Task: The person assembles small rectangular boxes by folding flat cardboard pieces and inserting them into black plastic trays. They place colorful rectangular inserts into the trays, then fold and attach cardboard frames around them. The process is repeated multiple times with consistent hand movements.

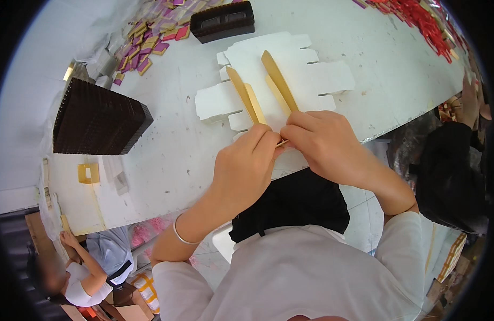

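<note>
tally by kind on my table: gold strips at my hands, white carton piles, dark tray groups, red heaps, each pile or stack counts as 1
Gold strips: 2 (any join is hidden)
White carton pile: 1
Dark tray groups: 2
Red heap: 1
Total: 6

One left hand (240, 167), one right hand (326, 142), two long gold flaps (280, 80), one gold frame (81, 174), one bracelet (177, 233), two other people (89, 291). Black trays (102, 120) come in two lots, nested too tight to count. White cards (215, 101) overlap, can't tell. Purple packets (133, 52)? Dozens, easily.
</note>
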Demonstrator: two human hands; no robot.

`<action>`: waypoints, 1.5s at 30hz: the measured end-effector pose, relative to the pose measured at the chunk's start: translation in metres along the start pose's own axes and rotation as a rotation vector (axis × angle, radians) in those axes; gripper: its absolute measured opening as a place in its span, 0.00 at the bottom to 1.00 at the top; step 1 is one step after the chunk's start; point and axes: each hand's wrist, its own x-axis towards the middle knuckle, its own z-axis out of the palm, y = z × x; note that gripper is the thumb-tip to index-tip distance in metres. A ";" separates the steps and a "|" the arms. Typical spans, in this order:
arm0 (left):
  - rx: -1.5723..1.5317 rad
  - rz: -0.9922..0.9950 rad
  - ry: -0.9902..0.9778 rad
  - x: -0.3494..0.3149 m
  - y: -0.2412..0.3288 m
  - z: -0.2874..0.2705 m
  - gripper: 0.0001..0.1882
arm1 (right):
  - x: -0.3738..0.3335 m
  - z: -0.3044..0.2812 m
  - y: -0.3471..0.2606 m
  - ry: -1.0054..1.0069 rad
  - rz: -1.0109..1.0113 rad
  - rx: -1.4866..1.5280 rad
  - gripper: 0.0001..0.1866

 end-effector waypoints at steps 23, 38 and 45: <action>0.515 0.330 -0.069 0.043 -0.014 -0.065 0.21 | -0.008 -0.031 0.030 0.185 -0.147 -0.196 0.07; 0.357 0.544 -0.140 0.047 -0.030 -0.050 0.15 | -0.013 -0.022 0.056 -0.060 -0.328 -0.027 0.24; -0.155 0.296 -0.271 0.019 -0.027 -0.040 0.16 | -0.011 -0.023 0.047 -0.037 -0.275 0.131 0.15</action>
